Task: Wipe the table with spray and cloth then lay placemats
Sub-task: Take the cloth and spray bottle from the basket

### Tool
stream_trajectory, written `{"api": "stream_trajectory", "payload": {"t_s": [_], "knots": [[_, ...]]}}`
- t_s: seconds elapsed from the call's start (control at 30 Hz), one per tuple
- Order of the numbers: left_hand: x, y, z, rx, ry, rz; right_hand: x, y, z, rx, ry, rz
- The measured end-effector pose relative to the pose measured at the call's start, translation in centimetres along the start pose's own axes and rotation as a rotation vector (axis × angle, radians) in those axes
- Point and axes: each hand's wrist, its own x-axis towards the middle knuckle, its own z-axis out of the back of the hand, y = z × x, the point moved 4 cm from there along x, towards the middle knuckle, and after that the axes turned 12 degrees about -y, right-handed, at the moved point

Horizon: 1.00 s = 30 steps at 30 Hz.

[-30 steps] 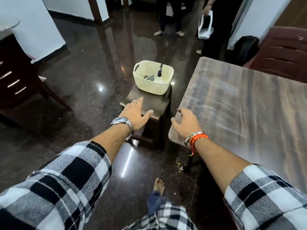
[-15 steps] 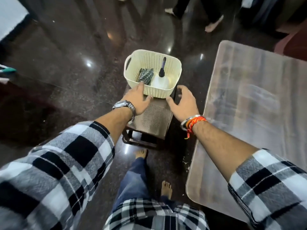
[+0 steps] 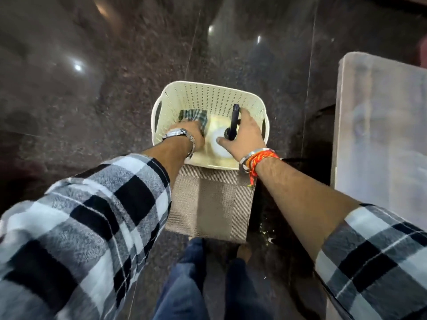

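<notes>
Lower corners: left sleeve (image 3: 92, 215) and right sleeve (image 3: 374, 257) in black, white and grey check. A silver watch (image 3: 178, 132) behind the left hand (image 3: 196, 133); a silver bangle (image 3: 251, 154) and orange-red thread (image 3: 264, 158) (one end dangling) behind the right hand (image 3: 247, 135). Dark blue trousers (image 3: 184, 285), bottom centre.

The cloth (image 3: 194, 115), green-checked and crumpled, lies in the left half of the basket (image 3: 208, 93) with the left hand (image 3: 194, 135) on it, fingers hidden. The spray (image 3: 215, 132), a white bottle with a black trigger head, stands upright just right of the cloth in the same basket, with the right hand (image 3: 245, 132) spread round its head. A brown woven mat (image 3: 210, 204) lies flat under the basket, and the pale, glossy counter (image 3: 381, 135) stands apart to the right.
</notes>
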Motion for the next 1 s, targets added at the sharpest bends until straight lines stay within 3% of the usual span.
{"api": "stream_trajectory", "payload": {"t_s": [0.13,0.27,0.4,0.53,0.63,0.77,0.93,1.0], "knots": [[1.3,-0.6,-1.5,0.147,0.125,-0.025,1.1,-0.8,-1.4,0.022,-0.013,-0.029],[2.7,0.1,-5.1,0.113,0.243,0.011,0.9,-1.8,-2.0,0.042,0.125,-0.028],[1.1,-0.3,-3.2,-0.009,0.07,0.099,0.8,-2.3,-2.4,0.028,0.108,-0.021],[-0.9,0.7,0.7,-0.267,-0.33,0.119,-0.1,-1.0,-2.0,0.14,0.022,-0.004],[-3.9,1.0,3.6,-0.468,-0.531,0.098,-2.1,0.9,0.2,0.296,-0.033,0.05],[-6.3,0.4,5.4,-0.838,-0.544,0.252,-5.2,2.9,6.7,0.402,-0.227,0.026],[-11.7,-5.7,8.5,-0.879,-0.58,0.153,-11.7,1.7,16.9,0.431,-0.589,0.074],[-15.1,-9.9,9.6,-0.941,-0.58,0.064,-14.3,-0.9,21.1,0.485,-0.672,-0.004]]}}
